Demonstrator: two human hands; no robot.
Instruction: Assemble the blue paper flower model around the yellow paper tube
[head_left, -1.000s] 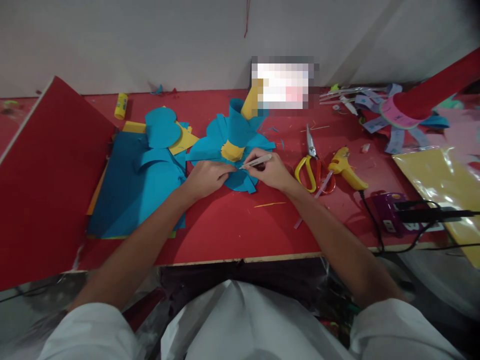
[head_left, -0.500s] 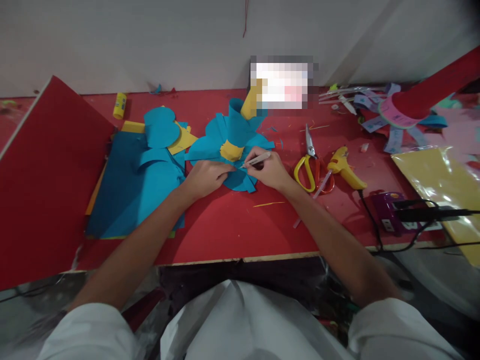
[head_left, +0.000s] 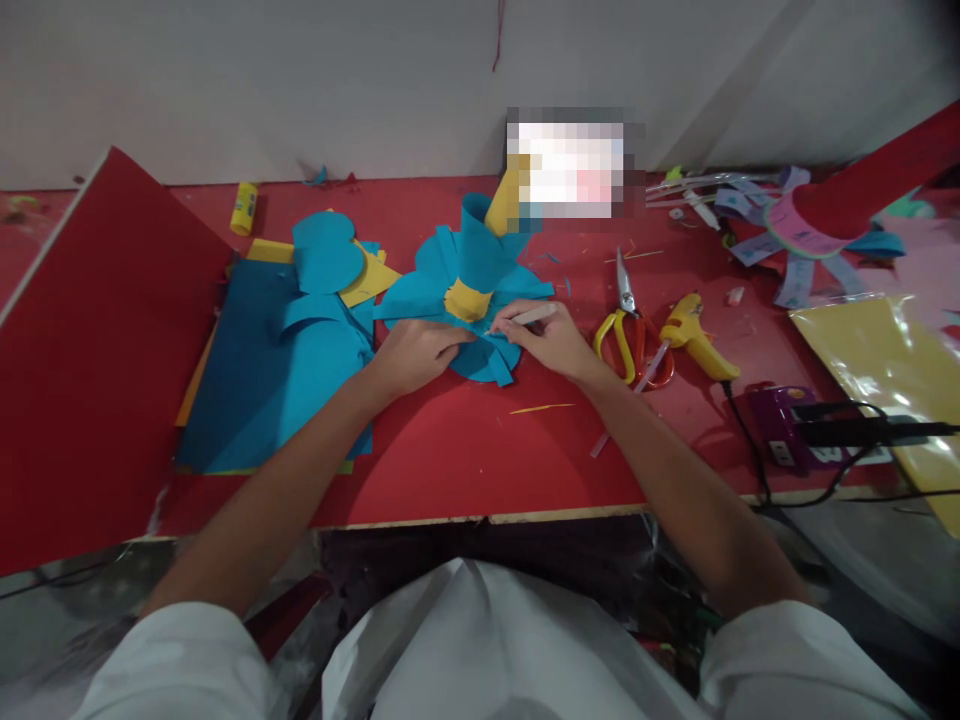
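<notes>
A blue paper flower (head_left: 427, 268) with a round yellow centre (head_left: 466, 300) lies on the red table. My right hand (head_left: 551, 340) grips a white pen (head_left: 536, 315), its tip down at the front petals. On the near left edge of the flower, my left hand (head_left: 415, 355) has its fingers bent together and holds the paper by a front petal; its fingertips are partly hidden. A rolled blue paper tube (head_left: 480, 240) stands just behind the yellow centre, beside a yellow paper roll (head_left: 508, 195).
Blue paper sheets (head_left: 255, 370) and cut hearts (head_left: 328, 252) lie left, near a glue stick (head_left: 244, 208) and a propped red board (head_left: 97, 380). Scissors (head_left: 626, 320), a yellow glue gun (head_left: 697, 335) and a purple power box (head_left: 784, 425) with cables are right. A red tube (head_left: 885, 180) extends farther right.
The whole view has shifted slightly. Both hands keep their places at the flower, and the pen lies a little flatter in my right hand.
</notes>
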